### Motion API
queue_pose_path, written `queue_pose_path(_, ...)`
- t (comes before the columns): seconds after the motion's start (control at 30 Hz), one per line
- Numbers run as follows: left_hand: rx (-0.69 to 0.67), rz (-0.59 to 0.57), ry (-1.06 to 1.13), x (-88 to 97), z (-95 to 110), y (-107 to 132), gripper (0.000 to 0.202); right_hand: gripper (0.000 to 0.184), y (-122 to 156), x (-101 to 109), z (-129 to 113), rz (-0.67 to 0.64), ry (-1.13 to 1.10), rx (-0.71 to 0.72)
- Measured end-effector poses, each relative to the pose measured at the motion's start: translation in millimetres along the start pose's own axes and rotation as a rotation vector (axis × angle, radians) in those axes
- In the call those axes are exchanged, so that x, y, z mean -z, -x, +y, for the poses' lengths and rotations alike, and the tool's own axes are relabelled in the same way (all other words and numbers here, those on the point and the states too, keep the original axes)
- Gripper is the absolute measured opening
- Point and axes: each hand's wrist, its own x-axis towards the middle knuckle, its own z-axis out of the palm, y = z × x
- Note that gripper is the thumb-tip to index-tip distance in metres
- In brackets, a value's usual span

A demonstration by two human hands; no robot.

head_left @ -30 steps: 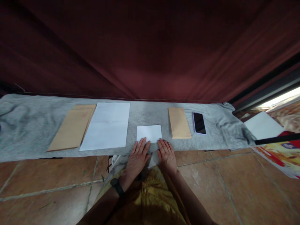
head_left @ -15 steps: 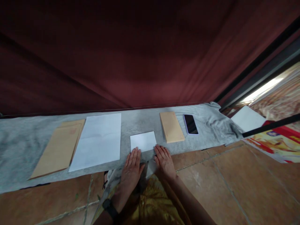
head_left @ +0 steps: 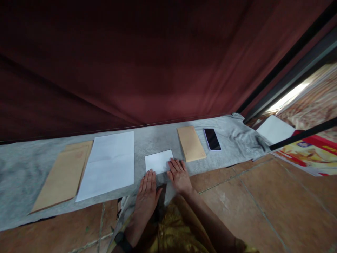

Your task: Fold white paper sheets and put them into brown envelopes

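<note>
A small white rectangle of paper (head_left: pixel 158 160), seemingly folded, lies flat on the grey cloth (head_left: pixel 154 138) in front of me. My left hand (head_left: pixel 146 191) rests palm down at its near left edge, fingers stretched out and fingertips at the paper. Over the near right corner, my right hand (head_left: pixel 179 175) lies flat with its fingers extended on the paper's edge. Neither hand grips anything. To the left is a large white sheet stack (head_left: pixel 110 165); to the right, a brown envelope (head_left: pixel 191 143).
Larger brown envelopes (head_left: pixel 61 175) lie at the far left. A phone (head_left: pixel 212 139) with a purple edge is right of the small envelope. A dark red curtain (head_left: pixel 147 70) hangs behind the cloth. Beyond a dark bar, a colourful box (head_left: pixel 310 151) stands on the tiled floor (head_left: pixel 237 203).
My right hand has moved left and slightly up, onto the paper's near right corner. My left hand stays at the near left edge. The camera view has tilted slightly.
</note>
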Motion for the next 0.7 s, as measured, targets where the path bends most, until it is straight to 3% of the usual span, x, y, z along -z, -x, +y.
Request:
queue_pose_path(0.43, 0.019, 0.032, 0.066, 2.7, -6.7, -10.6, 0.058, 0.044, -36.1, -14.4, 4.4, -0.011, 0.043, -0.033)
queue_pose_path(0.7, 0.075, 0.02, 0.123, 2.3, -10.3, -35.1, 0.044, 0.048, -36.0, -23.3, 3.0, 0.05, 0.068, -0.033)
